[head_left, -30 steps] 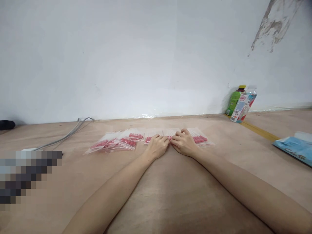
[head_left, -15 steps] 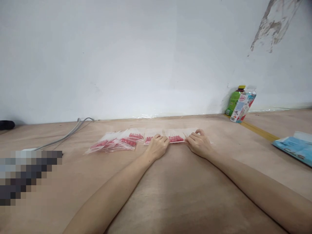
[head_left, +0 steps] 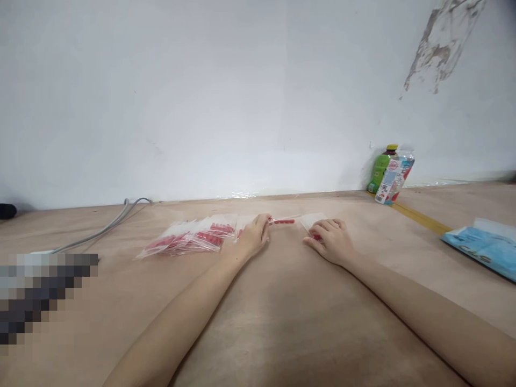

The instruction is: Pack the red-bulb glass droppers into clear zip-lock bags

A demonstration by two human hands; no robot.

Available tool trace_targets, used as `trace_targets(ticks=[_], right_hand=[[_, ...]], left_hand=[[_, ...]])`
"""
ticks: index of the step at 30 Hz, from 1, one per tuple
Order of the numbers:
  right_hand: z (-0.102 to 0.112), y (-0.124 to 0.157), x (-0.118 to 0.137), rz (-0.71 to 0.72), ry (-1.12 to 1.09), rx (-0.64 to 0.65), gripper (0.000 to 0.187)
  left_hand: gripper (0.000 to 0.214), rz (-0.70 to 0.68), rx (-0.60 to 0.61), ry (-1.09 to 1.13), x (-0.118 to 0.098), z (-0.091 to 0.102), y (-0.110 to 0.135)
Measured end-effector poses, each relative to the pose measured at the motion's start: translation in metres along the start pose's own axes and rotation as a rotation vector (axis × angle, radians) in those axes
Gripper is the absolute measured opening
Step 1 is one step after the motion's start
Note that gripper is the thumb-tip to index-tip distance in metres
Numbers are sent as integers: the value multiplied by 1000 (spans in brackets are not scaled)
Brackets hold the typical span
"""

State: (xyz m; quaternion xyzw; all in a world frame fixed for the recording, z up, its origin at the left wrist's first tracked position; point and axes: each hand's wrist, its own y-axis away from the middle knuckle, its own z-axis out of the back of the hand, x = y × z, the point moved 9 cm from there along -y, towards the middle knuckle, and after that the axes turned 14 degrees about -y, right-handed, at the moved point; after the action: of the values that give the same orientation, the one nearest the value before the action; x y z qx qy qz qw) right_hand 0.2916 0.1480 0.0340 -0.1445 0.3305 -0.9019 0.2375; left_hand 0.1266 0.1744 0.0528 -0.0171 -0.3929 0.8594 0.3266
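My left hand (head_left: 256,236) is closed on the left end of a small clear bag (head_left: 283,221), whose row of red oblong pieces shows to the right of the fingers. Another clear bag (head_left: 312,219) with red pieces lies under my right hand (head_left: 332,242), which rests over it, thumb apart from the bent fingers. Left of my left hand, a pile of similar bags (head_left: 185,236) overlaps on the wooden surface. Part of one more bag (head_left: 241,222) shows behind my left wrist. What the red pieces are is too small to tell.
A green bottle (head_left: 379,173) and a printed carton-like bottle (head_left: 395,180) stand against the wall. A blue package (head_left: 486,247) lies at the right. Grey cables (head_left: 105,230) run at the left, near a blurred-out object (head_left: 44,290). Yellow tape (head_left: 421,216) marks the surface.
The bag between my hands has come away from my right hand's side and now tilts edge-on in my left hand. My right hand has opened out over the bag at right.
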Motion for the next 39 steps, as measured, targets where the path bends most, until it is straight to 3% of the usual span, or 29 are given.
trace_targets(ticks=[4,8,13,18,23,26,30,34,39], right_hand=[[-7,9,-24,-178,-53,81,50],[-22,12,-31,-214,-132,192,56],[-35,6,-14,-183,-197,215,59],[-50,-7,12,-151,-242,233,59],[-54,-16,19,-151,-300,233,63],[-48,-16,17,-105,-380,198,60],[-34,-15,9,-67,-513,96,44],[-32,-16,3,-69,-607,51,23],[-36,-20,2,-95,-689,70,26]], left_hand=[[19,10,-15,23,19,9,3],[18,-33,20,5,35,18,22],[15,-114,88,-60,34,31,45],[31,-94,75,-121,13,44,36],[34,-236,126,-60,-31,26,11],[32,-295,168,-34,-45,7,4],[25,-241,189,-42,-42,-8,2],[27,-212,176,-41,-38,-8,4],[23,-201,147,-55,-37,-11,3]])
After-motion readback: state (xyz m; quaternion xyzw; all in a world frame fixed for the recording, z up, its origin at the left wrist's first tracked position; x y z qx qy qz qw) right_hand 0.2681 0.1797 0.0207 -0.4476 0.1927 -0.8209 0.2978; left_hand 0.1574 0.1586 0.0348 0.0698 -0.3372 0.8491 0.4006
